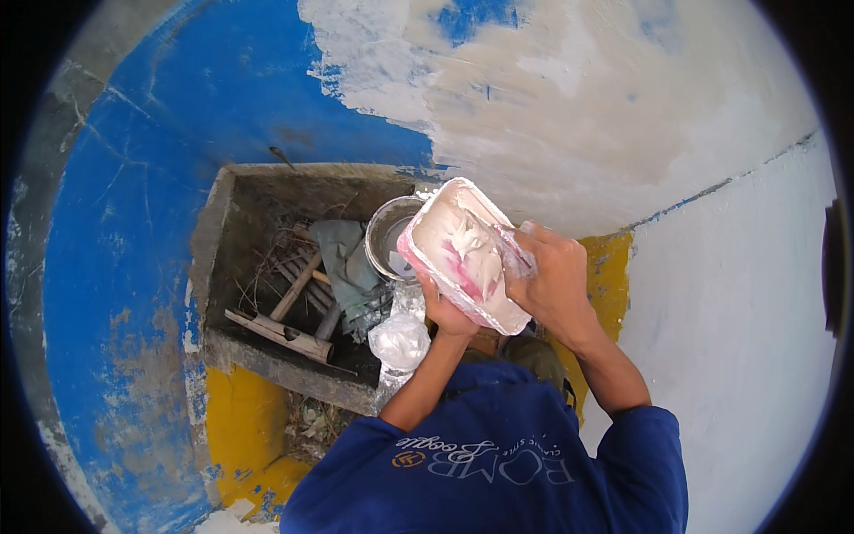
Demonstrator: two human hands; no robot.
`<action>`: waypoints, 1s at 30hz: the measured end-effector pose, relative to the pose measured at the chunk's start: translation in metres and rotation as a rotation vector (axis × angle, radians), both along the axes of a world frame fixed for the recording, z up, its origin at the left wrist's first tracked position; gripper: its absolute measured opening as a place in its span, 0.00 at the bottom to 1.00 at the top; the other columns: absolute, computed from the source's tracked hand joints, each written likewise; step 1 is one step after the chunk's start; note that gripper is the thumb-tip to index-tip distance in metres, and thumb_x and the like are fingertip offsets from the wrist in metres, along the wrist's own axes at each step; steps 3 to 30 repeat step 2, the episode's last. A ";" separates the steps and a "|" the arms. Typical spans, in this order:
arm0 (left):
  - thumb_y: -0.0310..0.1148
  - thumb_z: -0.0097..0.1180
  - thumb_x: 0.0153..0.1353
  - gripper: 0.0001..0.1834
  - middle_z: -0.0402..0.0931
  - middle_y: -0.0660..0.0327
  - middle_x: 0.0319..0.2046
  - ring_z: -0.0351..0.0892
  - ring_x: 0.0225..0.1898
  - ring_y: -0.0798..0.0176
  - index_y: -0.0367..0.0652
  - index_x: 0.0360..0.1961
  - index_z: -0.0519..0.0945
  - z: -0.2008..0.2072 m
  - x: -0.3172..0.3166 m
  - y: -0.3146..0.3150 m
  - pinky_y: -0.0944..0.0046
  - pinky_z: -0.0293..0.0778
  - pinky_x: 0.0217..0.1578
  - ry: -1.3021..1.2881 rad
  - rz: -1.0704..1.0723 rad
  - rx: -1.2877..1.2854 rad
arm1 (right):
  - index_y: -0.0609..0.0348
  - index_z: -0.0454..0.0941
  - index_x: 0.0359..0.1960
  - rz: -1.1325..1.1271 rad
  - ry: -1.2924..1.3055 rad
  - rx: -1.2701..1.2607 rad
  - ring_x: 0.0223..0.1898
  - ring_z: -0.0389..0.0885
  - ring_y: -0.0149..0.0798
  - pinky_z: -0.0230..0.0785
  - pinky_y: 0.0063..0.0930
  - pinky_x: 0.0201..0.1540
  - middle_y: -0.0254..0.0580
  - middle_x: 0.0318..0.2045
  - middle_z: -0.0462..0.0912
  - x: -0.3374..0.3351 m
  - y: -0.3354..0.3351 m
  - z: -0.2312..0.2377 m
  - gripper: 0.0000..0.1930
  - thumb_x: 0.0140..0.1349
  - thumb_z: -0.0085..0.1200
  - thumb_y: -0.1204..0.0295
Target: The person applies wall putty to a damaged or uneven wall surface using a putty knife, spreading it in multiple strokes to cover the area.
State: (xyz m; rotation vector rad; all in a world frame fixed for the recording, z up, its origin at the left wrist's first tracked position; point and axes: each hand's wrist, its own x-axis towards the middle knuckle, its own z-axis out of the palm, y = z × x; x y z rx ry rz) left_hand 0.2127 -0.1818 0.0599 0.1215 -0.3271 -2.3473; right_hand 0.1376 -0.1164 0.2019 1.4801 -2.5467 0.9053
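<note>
Fingers of the right hand (553, 283) are clamped on a putty knife (507, 245), its blade pressed into white putty on a flat pink-edged tray (463, 258) — left hand (445, 311) grips the tray from below, tilted, held against the patched blue wall (267, 98). Behind it: a metal bucket (389, 233), plastic bag (400, 343) and wooden sticks (285, 331) in a concrete trough (213, 249).

Metal bucket (384, 238), grey-green cloth (345, 258), wooden sticks (286, 331) in a concrete trough (213, 233); blue wall (133, 222).
</note>
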 end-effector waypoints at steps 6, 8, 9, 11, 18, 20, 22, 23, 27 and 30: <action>0.67 0.36 0.63 0.45 0.51 0.57 0.70 0.51 0.70 0.48 0.48 0.72 0.49 0.003 -0.002 0.001 0.45 0.51 0.68 -0.032 0.001 -0.021 | 0.60 0.83 0.37 -0.035 0.041 -0.053 0.30 0.79 0.56 0.72 0.39 0.32 0.52 0.30 0.80 -0.004 0.001 -0.009 0.16 0.43 0.59 0.75; 0.67 0.36 0.63 0.45 0.51 0.57 0.70 0.51 0.70 0.48 0.48 0.72 0.49 0.003 -0.002 0.001 0.45 0.51 0.68 -0.032 0.001 -0.021 | 0.60 0.83 0.37 -0.035 0.041 -0.053 0.30 0.79 0.56 0.72 0.39 0.32 0.52 0.30 0.80 -0.004 0.001 -0.009 0.16 0.43 0.59 0.75; 0.67 0.36 0.63 0.45 0.51 0.57 0.70 0.51 0.70 0.48 0.48 0.72 0.49 0.003 -0.002 0.001 0.45 0.51 0.68 -0.032 0.001 -0.021 | 0.60 0.83 0.37 -0.035 0.041 -0.053 0.30 0.79 0.56 0.72 0.39 0.32 0.52 0.30 0.80 -0.004 0.001 -0.009 0.16 0.43 0.59 0.75; 0.67 0.36 0.63 0.45 0.51 0.57 0.70 0.51 0.70 0.48 0.48 0.72 0.49 0.003 -0.002 0.001 0.45 0.51 0.68 -0.032 0.001 -0.021 | 0.60 0.83 0.37 -0.035 0.041 -0.053 0.30 0.79 0.56 0.72 0.39 0.32 0.52 0.30 0.80 -0.004 0.001 -0.009 0.16 0.43 0.59 0.75; 0.67 0.36 0.63 0.45 0.51 0.57 0.70 0.51 0.70 0.48 0.48 0.72 0.49 0.003 -0.002 0.001 0.45 0.51 0.68 -0.032 0.001 -0.021 | 0.60 0.83 0.37 -0.035 0.041 -0.053 0.30 0.79 0.56 0.72 0.39 0.32 0.52 0.30 0.80 -0.004 0.001 -0.009 0.16 0.43 0.59 0.75; 0.67 0.36 0.63 0.45 0.51 0.57 0.70 0.51 0.70 0.48 0.48 0.72 0.49 0.003 -0.002 0.001 0.45 0.51 0.68 -0.032 0.001 -0.021 | 0.60 0.83 0.37 -0.035 0.041 -0.053 0.30 0.79 0.56 0.72 0.39 0.32 0.52 0.30 0.80 -0.004 0.001 -0.009 0.16 0.43 0.59 0.75; 0.67 0.36 0.63 0.45 0.51 0.57 0.70 0.51 0.70 0.48 0.48 0.72 0.49 0.003 -0.002 0.001 0.45 0.51 0.68 -0.032 0.001 -0.021 | 0.60 0.83 0.37 -0.035 0.041 -0.053 0.30 0.79 0.56 0.72 0.39 0.32 0.52 0.30 0.80 -0.004 0.001 -0.009 0.16 0.43 0.59 0.75; 0.67 0.36 0.63 0.45 0.51 0.57 0.70 0.51 0.70 0.48 0.48 0.72 0.49 0.003 -0.002 0.001 0.45 0.51 0.68 -0.032 0.001 -0.021 | 0.60 0.83 0.37 -0.035 0.041 -0.053 0.30 0.79 0.56 0.72 0.39 0.32 0.52 0.30 0.80 -0.004 0.001 -0.009 0.16 0.43 0.59 0.75; 0.67 0.36 0.63 0.45 0.51 0.57 0.70 0.51 0.70 0.48 0.48 0.72 0.49 0.003 -0.002 0.001 0.45 0.51 0.68 -0.032 0.001 -0.021 | 0.60 0.83 0.37 -0.035 0.041 -0.053 0.30 0.79 0.56 0.72 0.39 0.32 0.52 0.30 0.80 -0.004 0.001 -0.009 0.16 0.43 0.59 0.75; 0.67 0.36 0.63 0.45 0.51 0.57 0.70 0.51 0.70 0.48 0.48 0.72 0.49 0.003 -0.002 0.001 0.45 0.51 0.68 -0.032 0.001 -0.021 | 0.60 0.83 0.37 -0.035 0.041 -0.053 0.30 0.79 0.56 0.72 0.39 0.32 0.52 0.30 0.80 -0.004 0.001 -0.009 0.16 0.43 0.59 0.75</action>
